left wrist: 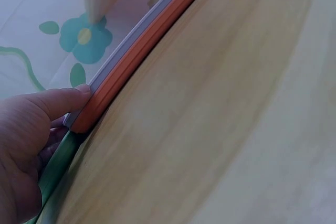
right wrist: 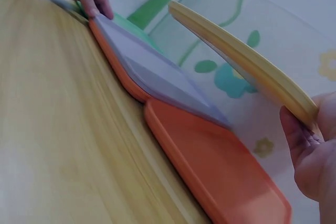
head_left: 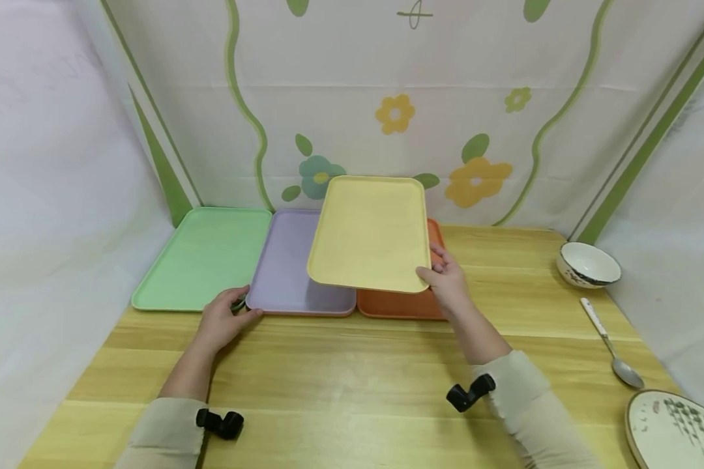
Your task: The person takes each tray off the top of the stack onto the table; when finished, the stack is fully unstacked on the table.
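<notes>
My right hand (head_left: 448,281) pinches the lower right corner of a yellow tray (head_left: 371,234). The yellow tray is raised and tilted above an orange tray (head_left: 399,305) and part of a purple tray (head_left: 293,260), hiding some of both. The purple tray lies on top of another orange tray (left wrist: 113,80), whose rim shows below it in the left wrist view. My left hand (head_left: 221,320) grips the near left corner of this purple and orange pair, thumb at the front edge and other fingers at the side, partly hidden. A green tray (head_left: 205,260) lies at the left.
On the wooden table (head_left: 328,391), a white bowl (head_left: 589,266) stands at the back right. A spoon (head_left: 613,348) and a patterned plate (head_left: 674,430) lie nearer along the right edge. Behind the trays hangs a flowered cloth (head_left: 340,98).
</notes>
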